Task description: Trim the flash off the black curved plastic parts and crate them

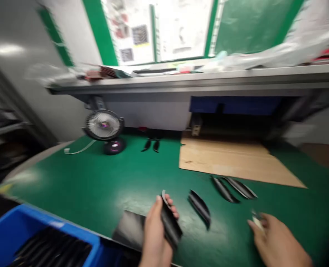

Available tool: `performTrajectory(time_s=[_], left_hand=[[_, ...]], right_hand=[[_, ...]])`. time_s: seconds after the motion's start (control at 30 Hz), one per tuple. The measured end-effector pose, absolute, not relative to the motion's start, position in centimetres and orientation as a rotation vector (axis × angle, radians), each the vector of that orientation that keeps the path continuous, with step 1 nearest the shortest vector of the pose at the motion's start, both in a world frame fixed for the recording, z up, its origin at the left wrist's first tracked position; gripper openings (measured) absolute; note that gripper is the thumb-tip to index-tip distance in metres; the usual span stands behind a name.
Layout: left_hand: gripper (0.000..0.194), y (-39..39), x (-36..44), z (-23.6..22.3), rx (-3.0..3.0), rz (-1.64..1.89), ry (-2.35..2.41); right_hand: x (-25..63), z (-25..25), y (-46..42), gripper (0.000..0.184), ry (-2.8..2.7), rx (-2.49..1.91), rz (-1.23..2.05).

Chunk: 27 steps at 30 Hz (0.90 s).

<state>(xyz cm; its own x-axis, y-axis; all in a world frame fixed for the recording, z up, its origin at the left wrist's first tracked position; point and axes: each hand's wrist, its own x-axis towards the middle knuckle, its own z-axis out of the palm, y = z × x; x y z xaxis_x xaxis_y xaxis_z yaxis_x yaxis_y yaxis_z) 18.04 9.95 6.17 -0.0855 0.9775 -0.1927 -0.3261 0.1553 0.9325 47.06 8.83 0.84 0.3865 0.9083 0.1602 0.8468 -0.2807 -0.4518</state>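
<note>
My left hand (156, 233) is closed round a stack of black curved plastic strips (170, 222) near the front edge of the green table (97, 178). My right hand (276, 241) hovers low at the right, fingers pinched on a small pale object (257, 219) that is too blurred to name. One more black curved strip (200, 207) lies between the hands. Two others (234, 188) lie side by side just beyond it, next to the cardboard.
A flat cardboard sheet (231, 159) lies at the back right. A small desk fan (103, 125) stands at the back left with a white cable. A blue bin (42, 241) of black parts sits at the front left. A dark flat sheet (131, 228) lies beside my left hand. A cluttered shelf (198, 79) runs overhead.
</note>
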Motion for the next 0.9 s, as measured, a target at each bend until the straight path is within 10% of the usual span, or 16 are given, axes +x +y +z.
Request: performTrajectory(time_s=[0.17,0.57,0.9], left_hand=[[0.011,10.0,21.8,8.9,-0.035,1.444,0.850],[0.020,10.0,22.0,9.2,0.009,1.635,0.837],[0.026,8.9,21.6,9.8,0.189,1.708,0.872]], right_hand=[[50.7,1.6,7.4,0.033,-1.503,-2.374,0.177],[37.4,5.8,2.8,0.030,-1.968,-1.202,0.742],[35.2,6.7,3.7,0.030,-2.033,-1.338,1.074]])
